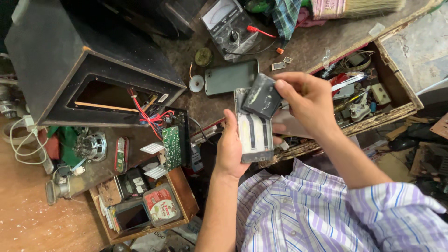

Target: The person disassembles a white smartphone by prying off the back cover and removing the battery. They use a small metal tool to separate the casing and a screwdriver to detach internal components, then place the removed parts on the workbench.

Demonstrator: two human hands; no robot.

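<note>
My left hand (231,149) grips an opened phone body (254,133), its back off and the inner frame showing. With thumb and fingers, my right hand (305,100) pinches a flat dark battery (262,95) that is tilted and lifted off the upper part of the phone. Both hands are held above the front edge of a cluttered wooden workbench (322,39). A grey-green phone back cover (231,77) lies flat on the bench just beyond the hands.
A black speaker box (70,56) with red wires and a green circuit board (171,147) stands left. An analog multimeter (228,25) lies at the back. A parts tray (364,100) sits right, and a wooden box (184,196) with phones and a tin lower left.
</note>
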